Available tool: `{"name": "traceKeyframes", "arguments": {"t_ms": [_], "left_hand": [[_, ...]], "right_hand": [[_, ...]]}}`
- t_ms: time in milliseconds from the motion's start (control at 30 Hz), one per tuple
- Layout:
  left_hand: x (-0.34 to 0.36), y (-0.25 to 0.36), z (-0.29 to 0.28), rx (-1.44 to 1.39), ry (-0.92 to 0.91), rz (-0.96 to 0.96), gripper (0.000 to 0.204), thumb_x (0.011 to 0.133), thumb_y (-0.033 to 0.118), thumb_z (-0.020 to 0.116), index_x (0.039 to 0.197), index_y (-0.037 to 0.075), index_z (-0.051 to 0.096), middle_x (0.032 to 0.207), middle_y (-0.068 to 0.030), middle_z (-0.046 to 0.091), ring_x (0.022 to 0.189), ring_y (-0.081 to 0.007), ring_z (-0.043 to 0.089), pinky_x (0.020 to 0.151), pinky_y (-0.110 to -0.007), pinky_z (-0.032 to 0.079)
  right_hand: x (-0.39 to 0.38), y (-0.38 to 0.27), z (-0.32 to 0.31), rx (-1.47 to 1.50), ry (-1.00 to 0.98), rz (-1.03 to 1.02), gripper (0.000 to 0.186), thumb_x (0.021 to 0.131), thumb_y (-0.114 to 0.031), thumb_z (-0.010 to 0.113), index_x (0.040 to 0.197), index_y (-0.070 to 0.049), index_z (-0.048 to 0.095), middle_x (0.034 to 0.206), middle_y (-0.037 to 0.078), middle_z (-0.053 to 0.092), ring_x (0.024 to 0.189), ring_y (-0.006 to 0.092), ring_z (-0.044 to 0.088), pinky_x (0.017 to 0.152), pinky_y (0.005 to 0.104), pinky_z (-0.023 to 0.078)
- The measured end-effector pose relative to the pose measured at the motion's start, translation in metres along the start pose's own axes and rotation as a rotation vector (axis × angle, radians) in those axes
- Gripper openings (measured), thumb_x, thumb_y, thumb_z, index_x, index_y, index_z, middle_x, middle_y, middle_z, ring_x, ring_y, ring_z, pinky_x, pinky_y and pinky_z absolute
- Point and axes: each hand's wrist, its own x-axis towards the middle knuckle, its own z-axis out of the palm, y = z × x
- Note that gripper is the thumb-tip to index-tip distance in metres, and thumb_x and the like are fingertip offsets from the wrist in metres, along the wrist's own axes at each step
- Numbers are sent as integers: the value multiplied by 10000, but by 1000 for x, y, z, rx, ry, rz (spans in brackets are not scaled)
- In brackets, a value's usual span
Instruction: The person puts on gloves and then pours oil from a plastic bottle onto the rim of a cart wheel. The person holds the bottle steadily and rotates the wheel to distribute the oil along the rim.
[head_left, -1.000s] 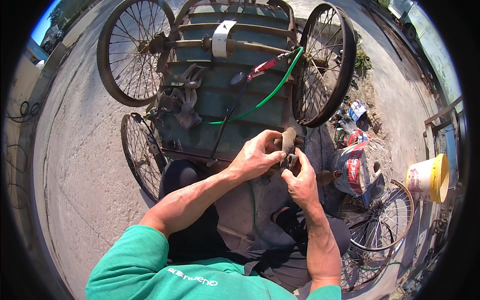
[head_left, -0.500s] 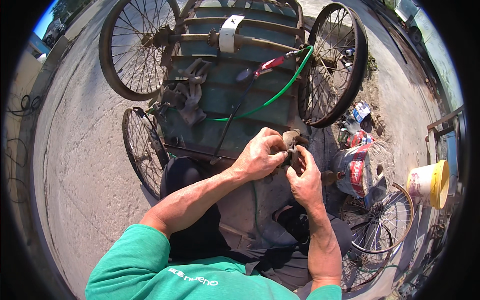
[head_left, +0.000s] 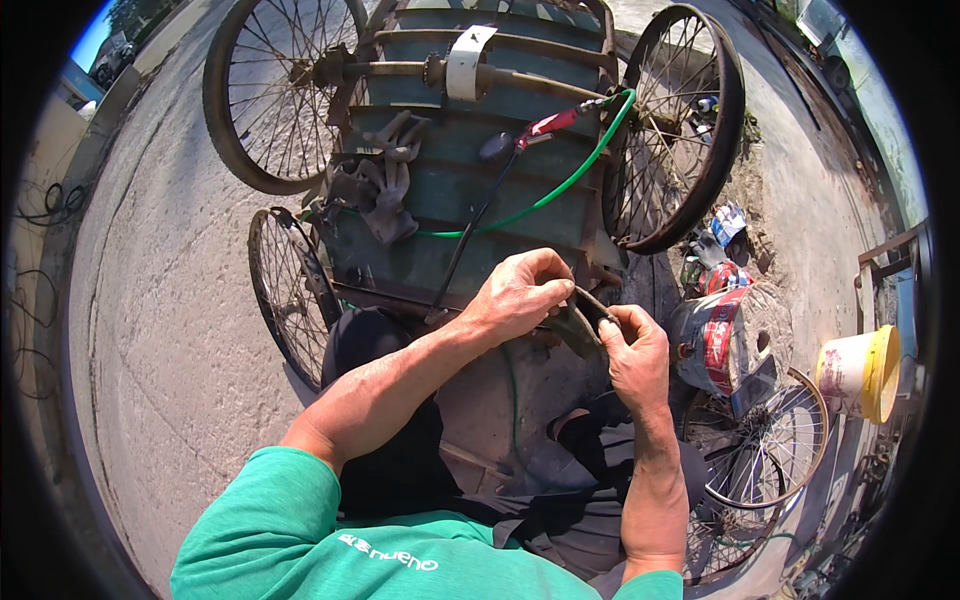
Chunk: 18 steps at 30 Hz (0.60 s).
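Note:
My left hand (head_left: 522, 295) pinches one end of a limp grey-brown rubber strip, which looks like a flat inner tube (head_left: 578, 330). Thumb and fingers of my right hand (head_left: 637, 348) close on its other side. The strip is stretched between the hands in front of my knees, its lower part hanging down. Beyond it lies an upturned cart (head_left: 470, 145) with a dark green ribbed underside. A crumpled grey tube (head_left: 385, 190) rests on the cart's left part. An air inflator with a red handle (head_left: 552, 124) lies on the cart, joined to a green hose (head_left: 572, 182).
Spoked wheels flank the cart, left (head_left: 285, 95) and right (head_left: 675, 130); a smaller one (head_left: 290, 285) stands nearer left. On my right are a dirty bucket (head_left: 708, 340), a white-and-yellow pail (head_left: 845, 375) and a loose wheel rim (head_left: 765, 440). Concrete ground (head_left: 160, 330) spreads left.
The bunched grey-brown piece is now drawn out into a strip. My right hand has moved slightly right and down, away from the left hand. The view has shifted slightly.

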Motion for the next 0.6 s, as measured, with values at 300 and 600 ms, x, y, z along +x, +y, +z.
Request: {"name": "traceKeyframes", "arguments": {"t_ms": [300, 600], "left_hand": [[-1, 12, -4, -122, 34, 37, 219, 1062, 222, 726, 1111, 8, 722, 999, -40, 736, 860, -87, 661, 798, -262, 559], [-9, 12, 9, 443, 51, 88, 301, 939, 239, 781, 1099, -10, 724, 1034, -172, 765, 924, -284, 749, 823, -403, 596]], "right_hand": [[6, 7, -11, 263, 45, 61, 156, 1060, -100, 713, 1139, 34, 725, 976, 9, 738, 881, 64, 653, 794, 232, 534], [-3, 0, 7, 215, 33, -26, 141, 1021, -61, 757, 1131, 13, 709, 973, 9, 727, 862, 64, 658, 784, 226, 540]]}}
